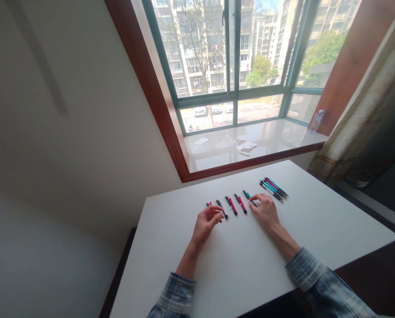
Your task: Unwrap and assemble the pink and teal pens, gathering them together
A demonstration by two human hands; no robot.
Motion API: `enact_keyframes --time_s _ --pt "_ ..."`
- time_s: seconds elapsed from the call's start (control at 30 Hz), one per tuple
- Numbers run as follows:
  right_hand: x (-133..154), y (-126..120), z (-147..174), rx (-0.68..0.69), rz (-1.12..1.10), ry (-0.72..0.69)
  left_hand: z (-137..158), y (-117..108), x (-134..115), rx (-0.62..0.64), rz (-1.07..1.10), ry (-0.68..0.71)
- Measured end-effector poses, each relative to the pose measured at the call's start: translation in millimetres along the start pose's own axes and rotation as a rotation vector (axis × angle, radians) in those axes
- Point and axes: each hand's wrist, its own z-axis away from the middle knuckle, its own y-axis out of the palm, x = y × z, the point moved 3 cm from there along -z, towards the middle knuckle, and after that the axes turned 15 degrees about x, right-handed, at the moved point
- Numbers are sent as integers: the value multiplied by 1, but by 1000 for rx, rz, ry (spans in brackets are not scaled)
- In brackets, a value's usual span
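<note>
Fingertips of the right hand [266, 210] are resting bent around the lower end of a teal-and-black pen set [246, 194]; whether they are pinching it or only touching, I cannot tell. The left hand [205, 224] is resting loosely curled, its thumb standing apart from the fingers, seemingly holding nothing and partly hiding a pink set [210, 203] and a black set [220, 204]. Between the hands, two pink-and-black sets [233, 206] are lying in separate pieces. Beyond the right hand and to its right, a bundle of pens [273, 189] is lying together, looking whole, so the work is probably standing partway, with the spread row remaining. Far beyond the right hand, a clear bottle [317, 120] is standing on the sill [214, 160], its contents being too small to tell.
</note>
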Motion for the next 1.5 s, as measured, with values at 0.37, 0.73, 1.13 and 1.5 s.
enact_keyframes --time_s 0.37,0.73,1.13,1.5 --pt "-5 -1 -1 8 -48 1 1 3 -6 -14 -6 -5" --pt "-1 -1 -1 33 -62 -8 0 2 -5 -1 -12 6" --pt "-3 0 0 21 -13 -3 1 2 -5 -9 -19 -5" --pt "-2 1 -1 34 -20 -1 0 1 -4 -13 -17 -3"
